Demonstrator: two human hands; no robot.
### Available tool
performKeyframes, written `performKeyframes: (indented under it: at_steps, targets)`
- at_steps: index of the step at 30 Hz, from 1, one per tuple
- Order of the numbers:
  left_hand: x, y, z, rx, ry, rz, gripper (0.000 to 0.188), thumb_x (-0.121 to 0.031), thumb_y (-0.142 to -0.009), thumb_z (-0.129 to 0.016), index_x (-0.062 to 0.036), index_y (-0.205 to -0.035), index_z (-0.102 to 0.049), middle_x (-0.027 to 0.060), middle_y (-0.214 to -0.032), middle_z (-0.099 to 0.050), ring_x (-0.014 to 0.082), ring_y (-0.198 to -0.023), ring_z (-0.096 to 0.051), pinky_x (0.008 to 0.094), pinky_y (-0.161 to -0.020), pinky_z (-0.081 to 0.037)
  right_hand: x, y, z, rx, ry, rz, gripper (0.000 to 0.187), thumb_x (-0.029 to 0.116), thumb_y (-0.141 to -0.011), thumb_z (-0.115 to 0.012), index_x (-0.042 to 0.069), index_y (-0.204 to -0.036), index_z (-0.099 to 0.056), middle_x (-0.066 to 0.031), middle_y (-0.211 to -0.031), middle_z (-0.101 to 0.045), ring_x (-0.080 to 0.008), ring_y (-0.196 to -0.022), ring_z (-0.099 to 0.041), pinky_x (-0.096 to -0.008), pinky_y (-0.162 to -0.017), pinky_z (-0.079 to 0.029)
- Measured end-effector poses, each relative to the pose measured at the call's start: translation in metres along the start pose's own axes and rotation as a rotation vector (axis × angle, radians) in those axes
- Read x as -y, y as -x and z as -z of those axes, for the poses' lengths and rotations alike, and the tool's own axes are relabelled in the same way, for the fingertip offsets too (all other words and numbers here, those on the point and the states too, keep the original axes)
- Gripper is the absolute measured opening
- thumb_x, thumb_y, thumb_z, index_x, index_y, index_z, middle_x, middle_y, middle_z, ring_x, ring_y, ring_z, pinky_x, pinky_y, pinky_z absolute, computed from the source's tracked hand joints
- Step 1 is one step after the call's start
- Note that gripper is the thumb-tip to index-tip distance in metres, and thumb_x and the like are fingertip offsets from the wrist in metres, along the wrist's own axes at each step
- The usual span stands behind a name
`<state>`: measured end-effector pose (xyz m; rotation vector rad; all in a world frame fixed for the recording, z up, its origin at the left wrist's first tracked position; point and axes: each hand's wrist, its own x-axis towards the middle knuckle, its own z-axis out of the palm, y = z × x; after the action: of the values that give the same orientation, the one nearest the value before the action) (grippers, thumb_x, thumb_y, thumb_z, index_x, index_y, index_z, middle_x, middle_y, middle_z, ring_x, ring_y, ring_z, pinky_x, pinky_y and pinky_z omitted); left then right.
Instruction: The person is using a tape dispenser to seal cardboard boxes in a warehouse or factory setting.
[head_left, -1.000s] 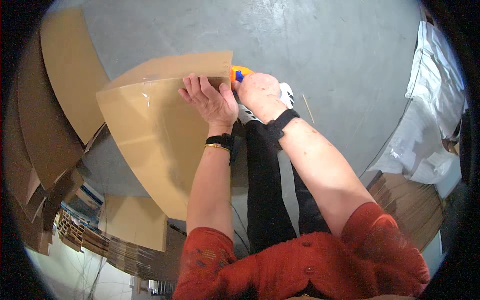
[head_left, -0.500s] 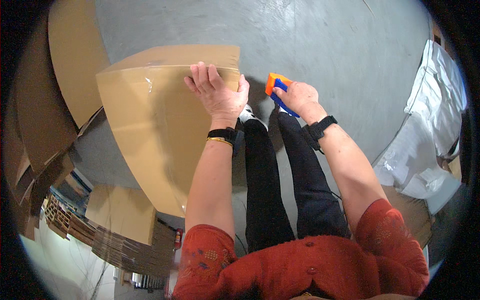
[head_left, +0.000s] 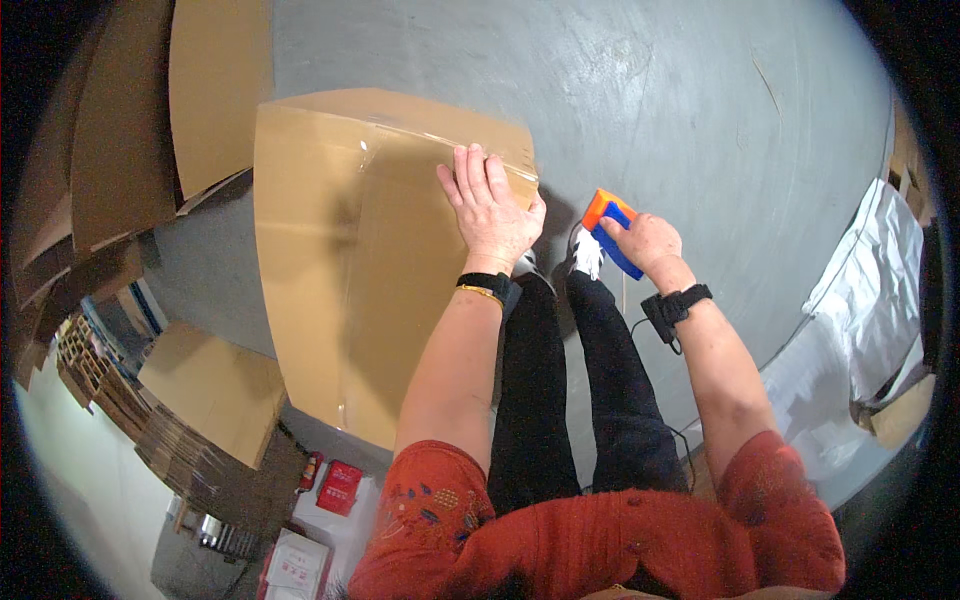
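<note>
A large brown cardboard box (head_left: 310,240) stands in front of me, left of my legs, with clear tape along its upper edge. My left hand (head_left: 493,212) rests on the box near its right corner, fingers stretched out over that taped edge and thumb apart at the side. To the right of the box, my right hand (head_left: 648,243) is closed round a blue and orange tape dispenser (head_left: 613,228). The dispenser is held above my shoe, apart from the box. My palm and fingers hide part of its grip.
Flat cardboard sheets (head_left: 215,95) stand at the far left. More stacked cardboard (head_left: 215,390) lies at the lower left, near a red fire extinguisher (head_left: 310,470). White plastic sheeting (head_left: 865,290) lies at the right. Grey floor (head_left: 640,80) stretches ahead.
The whole view has shifted, so box and hands appear farther right. My left hand stays on the box's edge, and my right hand keeps hold of the tape dispenser, now slightly lower in view.
</note>
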<state>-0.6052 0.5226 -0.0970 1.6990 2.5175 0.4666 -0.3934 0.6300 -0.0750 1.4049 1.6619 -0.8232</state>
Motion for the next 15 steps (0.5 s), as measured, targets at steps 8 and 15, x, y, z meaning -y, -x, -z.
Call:
performKeyframes:
  at_steps: [8, 15]
  targets:
    - [0.001, 0.002, -0.001, 0.015, 0.034, 0.022, 0.088, -0.034, -0.068, -0.082, 0.0041, -0.136, -0.040, 0.0253, -0.147, -0.036, 0.0424, -0.149, -0.023, 0.0661, -0.123, -0.011, -0.028, -0.006, 0.019, -0.040, 0.095, -0.075, 0.076, 0.074, -0.091, -0.052, 0.003, -0.106, -0.076, -0.0222, -0.100, -0.075, -0.0355, -0.099, -0.073, -0.0463, -0.086, -0.058]
    - [-0.004, 0.002, -0.003, 0.086, 0.019, 0.070, 0.088, -0.038, -0.069, -0.080, 0.0035, -0.137, -0.041, 0.0246, -0.149, -0.037, 0.0417, -0.149, -0.024, 0.0653, -0.124, -0.010, -0.039, 0.007, 0.018, -0.048, 0.104, -0.074, 0.080, 0.078, -0.091, -0.048, 0.004, -0.109, -0.075, -0.0221, -0.101, -0.075, -0.0372, -0.100, -0.073, -0.0474, -0.087, -0.057]
